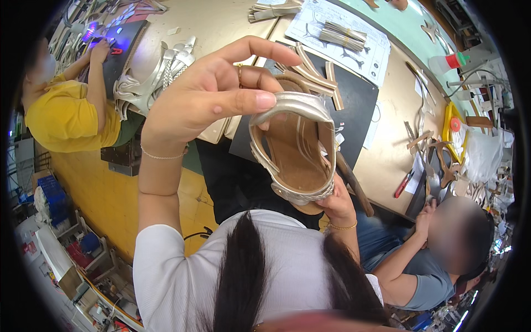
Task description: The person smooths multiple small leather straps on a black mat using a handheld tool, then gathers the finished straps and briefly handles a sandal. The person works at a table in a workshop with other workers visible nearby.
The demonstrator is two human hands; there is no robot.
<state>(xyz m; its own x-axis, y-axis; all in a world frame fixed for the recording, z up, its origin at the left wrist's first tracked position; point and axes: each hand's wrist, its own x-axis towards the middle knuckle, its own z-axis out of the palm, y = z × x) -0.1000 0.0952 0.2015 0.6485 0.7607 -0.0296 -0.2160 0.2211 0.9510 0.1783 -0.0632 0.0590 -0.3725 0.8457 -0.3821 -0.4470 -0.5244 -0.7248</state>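
Observation:
A sandal point(296, 157) with a brown insole and shiny silver straps is held up in front of my chest. My left hand point(215, 94) pinches the strap at its upper end between thumb and fingers, while the index finger reaches out above. Lower down, my right hand point(338, 203) grips the sandal's other end from the right side, partly hidden behind it. A braided strap point(304, 192) crosses the end nearest me. Just beyond the sandal, several tan-and-brown strips point(315, 77) lie on a black board point(351, 105).
A wooden handle point(354, 185) juts over the table edge by my right hand. Silver straps point(141, 83) are heaped at left. Further back lie a bundle of strips point(343, 36) and a pattern sheet point(301, 27). One person in yellow point(72, 119) and another in blue-grey point(415, 288) sit close by.

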